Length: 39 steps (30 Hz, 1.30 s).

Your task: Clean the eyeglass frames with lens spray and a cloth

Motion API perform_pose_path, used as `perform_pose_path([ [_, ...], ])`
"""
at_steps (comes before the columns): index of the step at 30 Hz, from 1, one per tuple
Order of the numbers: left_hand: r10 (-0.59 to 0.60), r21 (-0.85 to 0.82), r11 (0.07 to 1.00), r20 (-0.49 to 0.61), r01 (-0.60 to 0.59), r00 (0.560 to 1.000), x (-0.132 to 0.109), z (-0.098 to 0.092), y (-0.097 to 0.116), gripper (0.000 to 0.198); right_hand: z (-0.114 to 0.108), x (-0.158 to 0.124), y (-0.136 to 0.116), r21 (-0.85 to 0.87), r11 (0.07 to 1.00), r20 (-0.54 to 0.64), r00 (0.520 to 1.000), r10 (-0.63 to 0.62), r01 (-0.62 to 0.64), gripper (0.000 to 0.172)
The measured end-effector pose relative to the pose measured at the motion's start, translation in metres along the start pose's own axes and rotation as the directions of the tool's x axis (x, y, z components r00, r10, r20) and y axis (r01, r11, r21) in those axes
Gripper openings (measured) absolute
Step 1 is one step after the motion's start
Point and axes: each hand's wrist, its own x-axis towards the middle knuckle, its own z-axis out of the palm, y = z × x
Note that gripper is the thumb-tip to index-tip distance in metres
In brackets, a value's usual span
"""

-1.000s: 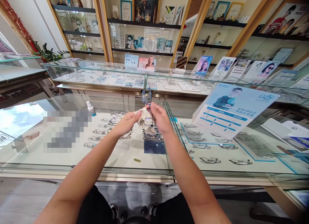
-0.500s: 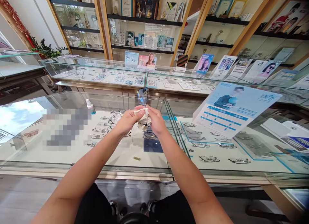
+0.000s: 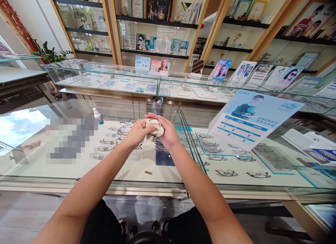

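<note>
- While both hands sit together above the counter [image 3: 147, 188], grip is closed: left hand [image 3: 138, 132] pinches the cloth [image 3: 154, 127], thumb on top; right hand [image 3: 168, 132] is curled round the glasses [image 3: 157, 105] and the cloth's other side. Exact finger contact on the frame hidden.
- Glasses: one lens clear of the grip, straight out past the fingertips, away from the body. Other lens seems to be inside the cloth, can't see it.
- Key relation: long axis runs roughly away from the person, between the hands, top leaning a bit right. Right hand looks slightly nearer the exposed lens.
- Vs half a second ago: exposed lens has tipped further right and shows narrower; cloth is bunched thicker between the thumbs, more of it showing. Hands about same spot.
- Further out: spray bottle [image 3: 97, 116] left of the hands, small gold strip [image 3: 148, 172] nearer the body, sign [image 3: 258, 121] standing off right. Bottle well apart from both hands.
</note>
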Motion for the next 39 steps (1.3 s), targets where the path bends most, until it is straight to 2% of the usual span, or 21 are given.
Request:
perform_pose_path([
  [9, 0.02, -0.055, 0.998, 0.151, -0.012, 0.988, 0.002, -0.002, -0.003, 0.057, -0.008, 0.005, 0.002, 0.078, 0.997, -0.047, 0.999, -0.004, 0.008, 0.043],
  [12, 0.044, -0.041, 0.998, 0.162, -0.038, 0.986, 0.002, 0.0, -0.005, 0.059, -0.01, 0.006, 0.002, 0.12, 0.993, -0.049, 0.999, -0.009, 0.015, 0.044],
  [15, 0.106, 0.019, 0.994, 0.103, -0.109, 0.989, 0.002, 0.003, -0.009, 0.058, -0.008, 0.006, 0.002, 0.122, 0.992, -0.044, 0.999, -0.032, 0.037, 0.043],
  [18, 0.182, 0.076, 0.98, 0.034, -0.184, 0.983, 0.001, 0.007, -0.014, 0.058, -0.003, 0.001, 0.001, 0.046, 0.996, -0.023, 0.997, -0.07, 0.071, 0.041],
  [22, 0.237, 0.125, 0.966, -0.065, -0.228, 0.969, 0.001, 0.01, -0.015, 0.061, 0.007, -0.006, 0.001, -0.062, 0.99, 0.002, 0.992, -0.124, 0.124, 0.042],
  [26, 0.292, 0.201, 0.945, -0.157, -0.259, 0.944, 0.001, 0.01, -0.013, 0.068, 0.011, -0.007, 0.003, -0.053, 0.985, 0.041, 0.986, -0.164, 0.166, 0.043],
  [28, 0.273, 0.181, 0.951, -0.114, -0.251, 0.955, 0.001, 0.008, -0.011, 0.069, 0.01, -0.005, 0.003, -0.012, 0.991, 0.033, 0.991, -0.13, 0.131, 0.044],
  [31, 0.204, 0.102, 0.973, 0.038, -0.207, 0.978, 0.001, 0.002, -0.007, 0.061, 0.004, -0.001, 0.002, 0.086, 0.994, -0.034, 0.997, -0.063, 0.066, 0.042],
  [35, 0.138, 0.075, 0.984, 0.234, -0.159, 0.962, 0.0, -0.007, -0.001, 0.051, -0.007, 0.003, -0.001, 0.169, 0.986, -0.084, 0.996, 0.009, 0.005, 0.04],
  [39, 0.135, 0.095, 0.982, 0.237, -0.161, 0.962, -0.001, -0.005, -0.002, 0.053, -0.008, 0.003, 0.0, 0.191, 0.981, -0.078, 0.997, 0.022, -0.006, 0.039],
])
